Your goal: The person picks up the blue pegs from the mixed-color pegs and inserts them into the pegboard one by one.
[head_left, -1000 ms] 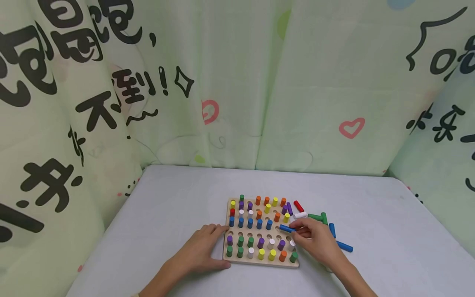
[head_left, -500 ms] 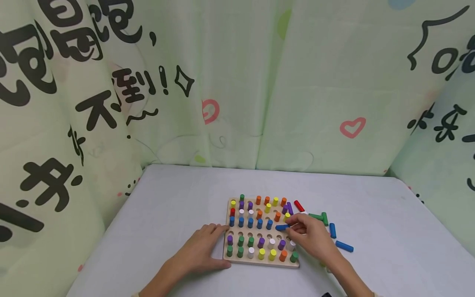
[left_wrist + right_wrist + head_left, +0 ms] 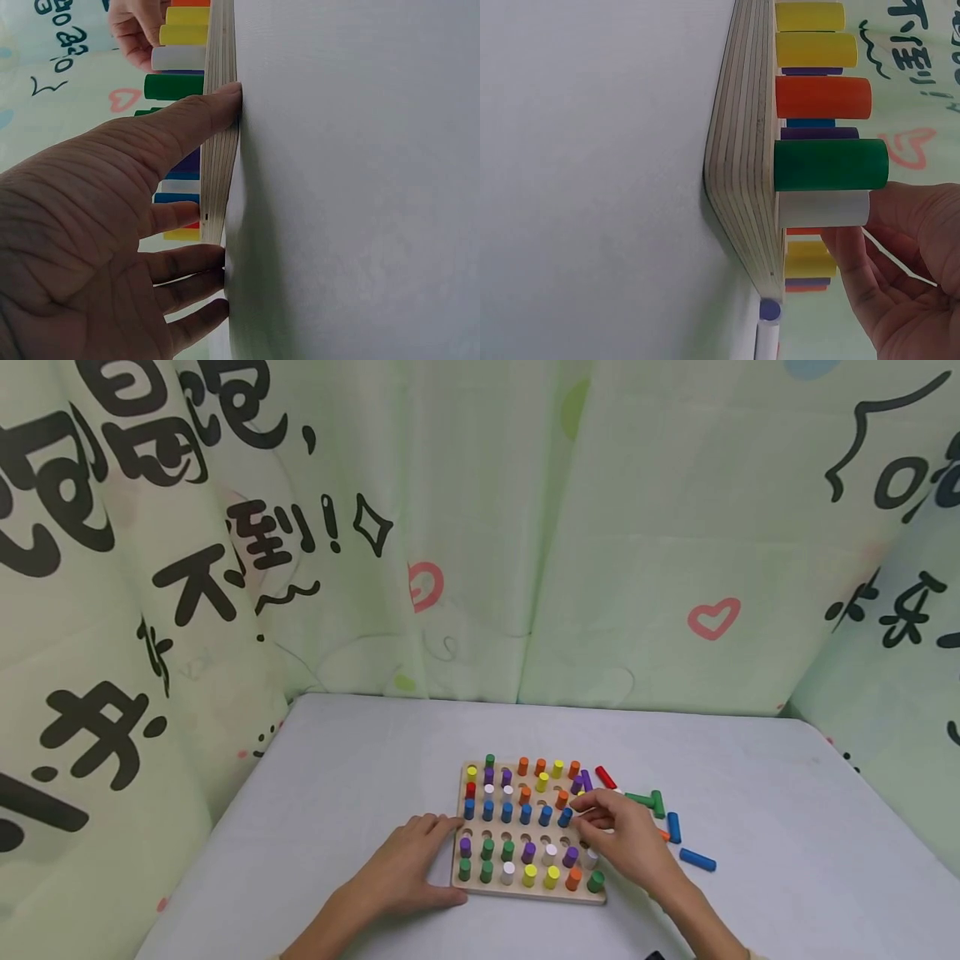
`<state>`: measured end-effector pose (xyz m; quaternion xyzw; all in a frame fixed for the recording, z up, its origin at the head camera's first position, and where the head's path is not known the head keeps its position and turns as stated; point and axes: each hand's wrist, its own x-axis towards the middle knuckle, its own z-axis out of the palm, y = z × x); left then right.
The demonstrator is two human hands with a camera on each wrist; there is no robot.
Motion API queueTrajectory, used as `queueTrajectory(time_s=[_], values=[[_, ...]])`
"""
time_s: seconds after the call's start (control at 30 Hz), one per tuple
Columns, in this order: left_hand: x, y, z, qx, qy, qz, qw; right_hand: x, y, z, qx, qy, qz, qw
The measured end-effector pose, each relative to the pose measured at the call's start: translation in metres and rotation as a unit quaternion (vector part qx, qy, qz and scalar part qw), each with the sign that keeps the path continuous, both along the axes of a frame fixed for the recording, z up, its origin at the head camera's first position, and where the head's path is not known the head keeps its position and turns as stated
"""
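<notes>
A wooden peg board point(image 3: 525, 893) with rows of coloured pegs lies on the table. My left hand point(image 3: 401, 868) rests at its left side, thumb against the near corner and index finger at the edge; in the left wrist view the fingers point(image 3: 187, 266) are fairly straight. My right hand point(image 3: 626, 839) pinches a blue peg point(image 3: 565, 817) at the right end of the blue row. That peg stands nearly upright, leaning slightly. In the right wrist view, white point(image 3: 821, 208) and green pegs point(image 3: 829, 165) hide what the right fingertips hold.
Loose pegs lie right of the board: a red peg point(image 3: 605, 777), green pegs point(image 3: 657, 803) and blue pegs point(image 3: 697, 860). Some are partly hidden by the right hand. A small black object point(image 3: 655, 955) shows at the bottom edge. A printed curtain point(image 3: 480, 527) surrounds the white table point(image 3: 360, 752).
The blue peg in my right hand has gone from lying sideways to nearly upright at the end of the blue row. The right hand shifted slightly left; the left hand stays put.
</notes>
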<state>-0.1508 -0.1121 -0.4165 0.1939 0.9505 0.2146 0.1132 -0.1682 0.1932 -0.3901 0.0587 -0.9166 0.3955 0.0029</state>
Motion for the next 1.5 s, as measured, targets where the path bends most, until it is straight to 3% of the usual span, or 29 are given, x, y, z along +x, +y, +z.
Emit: queueTrajectory(time_s=[0.77, 1.5], values=[[0.001, 0.0, 0.001, -0.002, 0.002, 0.002, 1.0, 0.016, 0.019, -0.002, 0.044, 0.021, 0.001, 0.999], [0.001, 0.001, 0.001, -0.001, 0.001, 0.005, 1.0, 0.028, 0.074, -0.008, 0.096, -0.009, -0.068, 0.993]])
